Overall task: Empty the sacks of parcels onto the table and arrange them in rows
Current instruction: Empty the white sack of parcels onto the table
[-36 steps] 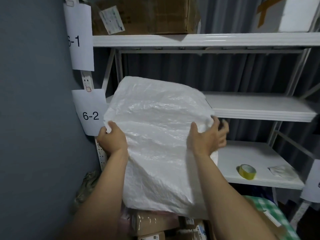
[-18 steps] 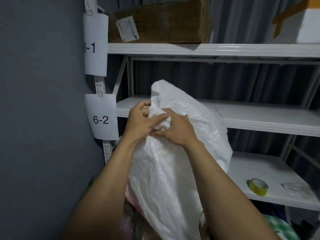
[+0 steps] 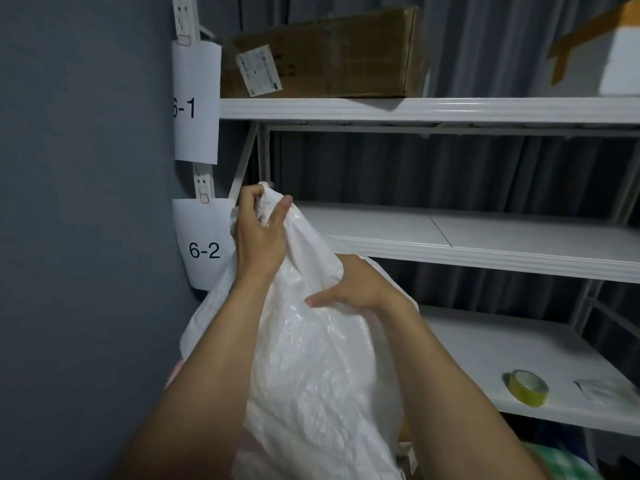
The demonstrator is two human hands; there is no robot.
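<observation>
Head view: a white sack (image 3: 311, 358) hangs in front of the left end of a white shelving rack (image 3: 450, 110), its gathered top level with the rack's middle shelf. The left hand (image 3: 258, 233) grips that bunched top, fingers and thumb curled round it. The right hand (image 3: 349, 285) clutches the sack lower down; its thumb points left and its fingers are sunk in the folds, so the hold looks like a grip, though they are mostly hidden.

On the rack's top shelf lies a cardboard box (image 3: 329, 53). Paper labels marked 6-1 (image 3: 195, 105) and 6-2 (image 3: 204, 251) hang on the rack's left post. On the lowest shelf in view sits a roll of yellow tape (image 3: 526, 388), near a crumpled wrapper (image 3: 602, 389).
</observation>
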